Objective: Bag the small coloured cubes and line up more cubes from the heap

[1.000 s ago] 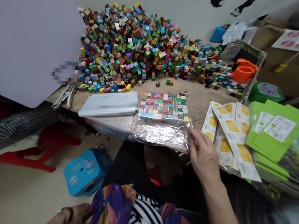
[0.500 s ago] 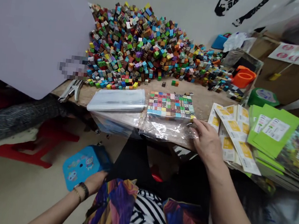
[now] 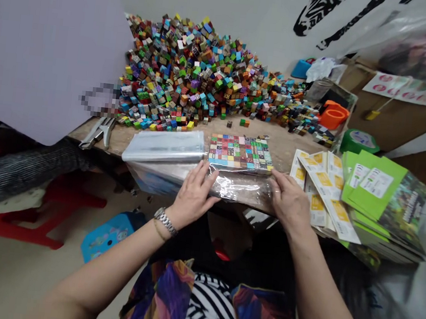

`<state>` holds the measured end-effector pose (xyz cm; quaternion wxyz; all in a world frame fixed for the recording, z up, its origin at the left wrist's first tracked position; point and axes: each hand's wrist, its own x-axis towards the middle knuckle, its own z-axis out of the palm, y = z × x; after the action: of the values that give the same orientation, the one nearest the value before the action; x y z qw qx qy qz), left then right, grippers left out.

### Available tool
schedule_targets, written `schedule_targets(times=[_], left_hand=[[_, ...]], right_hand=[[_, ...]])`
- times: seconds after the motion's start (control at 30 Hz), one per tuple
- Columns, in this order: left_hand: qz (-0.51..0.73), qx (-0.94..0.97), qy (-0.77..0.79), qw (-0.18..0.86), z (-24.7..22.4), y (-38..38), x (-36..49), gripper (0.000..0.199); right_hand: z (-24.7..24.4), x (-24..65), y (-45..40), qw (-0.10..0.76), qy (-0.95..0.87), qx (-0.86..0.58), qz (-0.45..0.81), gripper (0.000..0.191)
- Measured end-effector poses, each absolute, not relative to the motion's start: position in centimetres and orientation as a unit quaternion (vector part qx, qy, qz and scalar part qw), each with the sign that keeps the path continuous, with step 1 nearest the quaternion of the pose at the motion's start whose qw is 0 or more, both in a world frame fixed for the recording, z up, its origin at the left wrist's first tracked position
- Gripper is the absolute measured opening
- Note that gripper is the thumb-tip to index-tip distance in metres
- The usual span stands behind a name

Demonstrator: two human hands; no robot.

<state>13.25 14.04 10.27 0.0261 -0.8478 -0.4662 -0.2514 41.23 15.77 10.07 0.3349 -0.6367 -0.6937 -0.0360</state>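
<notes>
A flat block of small coloured cubes (image 3: 240,152) lies inside a clear plastic bag (image 3: 238,187) near the table's front edge. My left hand (image 3: 194,195) rests on the bag's open flap at its left end, fingers spread. My right hand (image 3: 288,200) presses on the flap's right end, next to the block's right corner. A stack of clear bags (image 3: 164,146) lies just left of the block.
A big heap of loose coloured cubes (image 3: 203,72) fills the back of the table (image 3: 283,144). Yellow-and-white label sheets (image 3: 319,183) and green cards (image 3: 377,187) lie at the right. Pliers (image 3: 97,131), an orange tape holder (image 3: 331,116) and a green tape roll (image 3: 359,142) are also there.
My left hand has come up from below the table onto the bag's flap. My right hand has stayed at the bag's right end.
</notes>
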Motion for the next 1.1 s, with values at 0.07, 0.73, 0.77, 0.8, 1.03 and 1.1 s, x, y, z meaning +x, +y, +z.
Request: schedule_targets(times=[0.07,0.73,0.77,0.8,1.03,1.1], left_hand=[[-0.235,-0.850,-0.471,0.032,10.6,14.8,14.5,0.066],[-0.221,-0.871,-0.425,0.105,13.1,17.9,17.2,0.024],[-0.225,-0.871,-0.422,0.110,13.2,18.0,17.2,0.026],[-0.230,-0.871,-0.418,0.115,13.2,18.1,17.3,0.026],[-0.258,-0.886,-0.365,0.126,13.5,18.7,17.4,0.034],[-0.265,-0.886,-0.360,0.118,13.4,18.8,17.3,0.033]], right_hand=[[10.1,41.0,15.4,0.338,-0.695,-0.632,-0.056,0.037],[10.7,34.5,12.9,0.334,-0.818,-0.468,0.018,0.032],[10.7,34.2,13.2,0.325,-0.824,-0.464,0.023,0.032],[10.7,33.9,13.6,0.312,-0.830,-0.462,0.028,0.031],[10.0,32.7,17.4,0.248,-0.826,-0.498,0.084,0.019],[9.7,32.3,18.7,0.266,-0.822,-0.492,0.107,0.021]])
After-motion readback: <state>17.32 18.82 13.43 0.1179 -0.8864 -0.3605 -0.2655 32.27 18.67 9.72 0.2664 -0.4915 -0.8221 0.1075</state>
